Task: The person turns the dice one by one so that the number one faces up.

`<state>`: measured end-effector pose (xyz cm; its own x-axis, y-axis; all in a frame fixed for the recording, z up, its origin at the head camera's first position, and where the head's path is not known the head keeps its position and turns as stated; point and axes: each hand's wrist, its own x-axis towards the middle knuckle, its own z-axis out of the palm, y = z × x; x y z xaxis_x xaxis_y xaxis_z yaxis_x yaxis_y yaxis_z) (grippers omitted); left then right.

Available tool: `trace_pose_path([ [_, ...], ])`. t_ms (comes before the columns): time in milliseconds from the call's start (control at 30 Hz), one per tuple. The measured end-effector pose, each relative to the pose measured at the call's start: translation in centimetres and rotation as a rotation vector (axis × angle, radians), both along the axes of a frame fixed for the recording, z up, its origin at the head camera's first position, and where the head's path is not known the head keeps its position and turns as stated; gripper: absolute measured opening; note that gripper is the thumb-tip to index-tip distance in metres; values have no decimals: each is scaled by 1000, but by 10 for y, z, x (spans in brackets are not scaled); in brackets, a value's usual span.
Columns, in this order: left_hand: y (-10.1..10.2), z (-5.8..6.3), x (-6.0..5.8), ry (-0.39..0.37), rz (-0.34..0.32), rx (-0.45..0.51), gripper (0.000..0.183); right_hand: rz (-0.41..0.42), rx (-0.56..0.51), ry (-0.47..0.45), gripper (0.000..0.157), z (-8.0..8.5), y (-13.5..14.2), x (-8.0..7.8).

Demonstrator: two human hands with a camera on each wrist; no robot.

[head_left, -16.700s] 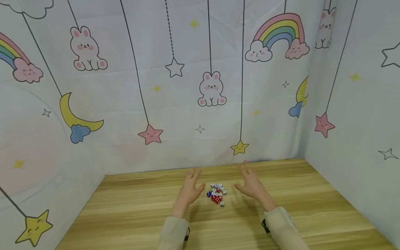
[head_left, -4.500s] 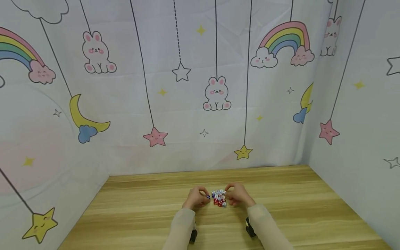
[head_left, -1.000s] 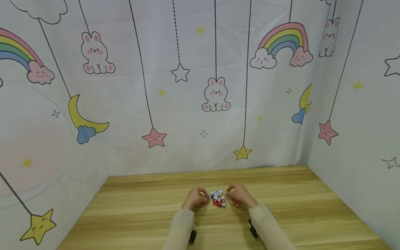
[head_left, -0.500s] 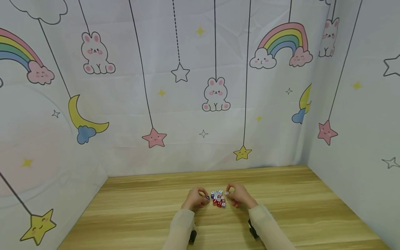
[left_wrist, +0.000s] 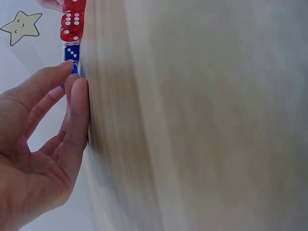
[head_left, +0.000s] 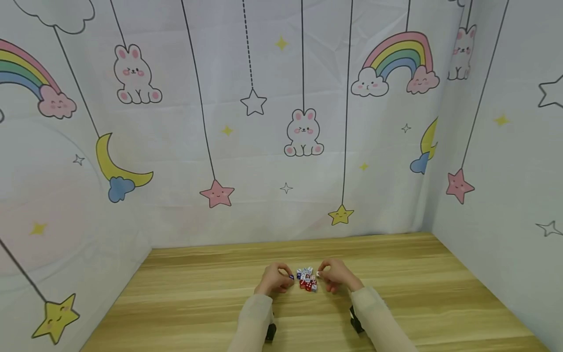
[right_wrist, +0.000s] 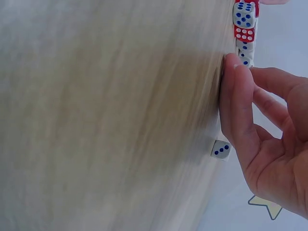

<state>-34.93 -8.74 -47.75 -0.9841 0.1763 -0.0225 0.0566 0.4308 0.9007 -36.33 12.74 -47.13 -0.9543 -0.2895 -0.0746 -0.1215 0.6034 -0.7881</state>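
Note:
A cluster of small dice [head_left: 306,279], red, white and blue, lies together on the wooden table. At its left, my left hand [head_left: 275,279] pinches a blue die [head_left: 292,277] between thumb and fingertips. The left wrist view shows blue [left_wrist: 72,52] and red dice [left_wrist: 72,25] just beyond those fingertips. To the right of the cluster, my right hand [head_left: 336,275] pinches a white die [head_left: 318,274], mostly covered by the fingers. In the right wrist view, another white die [right_wrist: 221,149] with blue dots sits beside the curled fingers, away from the cluster.
The wood-grain tabletop [head_left: 198,303] surrounds the dice. A white cloth backdrop [head_left: 255,210] printed with rabbits, stars and rainbows rises behind it and along both sides. Both sleeves [head_left: 256,313] reach in from the front, with dark straps at the wrists.
Long before, both hands were spread beside scattered dice; now the dice sit closer together. Within the last second, the white die shifted slightly in my right fingertips while my left hand stayed nearly still.

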Motion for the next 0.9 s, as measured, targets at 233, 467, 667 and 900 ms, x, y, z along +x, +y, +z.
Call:
trace_pose_path([
  [233, 1, -1, 0, 12, 12, -5, 14, -25, -34, -20, 15, 2, 2, 1],
  [467, 2, -1, 1, 7, 21, -16, 15, -21, -8, 26, 14, 0, -2, 3],
  [667, 1, -4, -3, 3, 16, -10, 15, -35, 26, 40, 8, -1, 0, -1],
  [900, 0, -6, -6, 0, 9, 3, 14, -85, 21, 57, 8, 6, 15, -9],
])
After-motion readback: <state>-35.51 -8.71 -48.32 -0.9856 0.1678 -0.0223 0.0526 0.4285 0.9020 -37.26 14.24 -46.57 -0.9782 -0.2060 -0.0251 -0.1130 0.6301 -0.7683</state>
